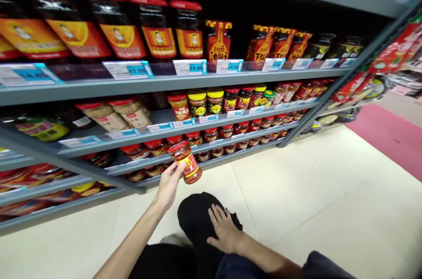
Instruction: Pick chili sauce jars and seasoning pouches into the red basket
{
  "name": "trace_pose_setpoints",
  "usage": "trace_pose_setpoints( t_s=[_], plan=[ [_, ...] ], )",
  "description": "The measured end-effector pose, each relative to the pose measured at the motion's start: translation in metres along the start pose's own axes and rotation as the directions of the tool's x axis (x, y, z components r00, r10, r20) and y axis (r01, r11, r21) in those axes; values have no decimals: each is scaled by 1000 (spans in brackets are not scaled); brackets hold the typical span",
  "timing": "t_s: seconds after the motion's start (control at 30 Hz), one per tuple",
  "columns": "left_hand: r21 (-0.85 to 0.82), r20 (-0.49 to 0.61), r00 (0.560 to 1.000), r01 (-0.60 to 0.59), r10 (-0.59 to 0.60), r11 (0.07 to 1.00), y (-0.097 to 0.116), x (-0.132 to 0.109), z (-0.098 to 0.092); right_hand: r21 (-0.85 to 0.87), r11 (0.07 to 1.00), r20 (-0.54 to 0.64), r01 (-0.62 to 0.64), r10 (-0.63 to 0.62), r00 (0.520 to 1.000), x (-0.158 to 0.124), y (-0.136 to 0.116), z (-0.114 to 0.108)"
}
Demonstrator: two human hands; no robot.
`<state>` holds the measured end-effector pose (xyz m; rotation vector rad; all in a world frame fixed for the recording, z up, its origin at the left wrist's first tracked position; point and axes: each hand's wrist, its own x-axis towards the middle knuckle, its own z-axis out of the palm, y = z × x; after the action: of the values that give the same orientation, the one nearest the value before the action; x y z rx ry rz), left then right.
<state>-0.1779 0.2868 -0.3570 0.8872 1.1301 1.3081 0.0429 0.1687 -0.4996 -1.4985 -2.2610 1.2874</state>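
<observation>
My left hand (170, 184) grips a small glass jar (189, 167) with a red lid and a red and yellow label, tilted in front of the lower shelves. Its contents look reddish. The fingers wrap round the jar's left side and are partly hidden behind it. My right hand (225, 230) lies flat with fingers spread on my black-clad knee (196, 213), holding nothing. Beyond the held jar, rows of red-lidded jars (226, 131) stand on the lower shelf.
Large red-lidded jars (158, 34) line the upper shelf, above price tags (189, 67). Yellow-lidded jars (215, 100) stand below. A grey shelf upright (301, 122) slopes at the right, near the pale tiled floor (296, 191) and a pink floor strip (389, 138).
</observation>
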Motion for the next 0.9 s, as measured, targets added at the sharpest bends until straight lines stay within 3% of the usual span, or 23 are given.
trace_pose_setpoints(
  t_s=[0.1, 0.33, 0.57, 0.9],
  plan=[
    [26, 12, 1000, 5, -6, 1000, -3, 1, 1, -140, 990, -1, -6, 6, 1000, -10, 8, 21],
    [10, -23, 1000, 14, -14, 1000, 6, 5, 1, -107, 993, -10, 43, -44, 999, -2, 23, 24],
    [-95, -78, 986, 142, -150, 985, 15, 9, 0, -115, 988, -96, 99, -110, 989, 19, 51, 48],
    [-86, -27, 980, 196, -199, 977, 16, 10, -1, -45, 991, -143, 123, -128, 981, -9, 28, 22]
  ],
)
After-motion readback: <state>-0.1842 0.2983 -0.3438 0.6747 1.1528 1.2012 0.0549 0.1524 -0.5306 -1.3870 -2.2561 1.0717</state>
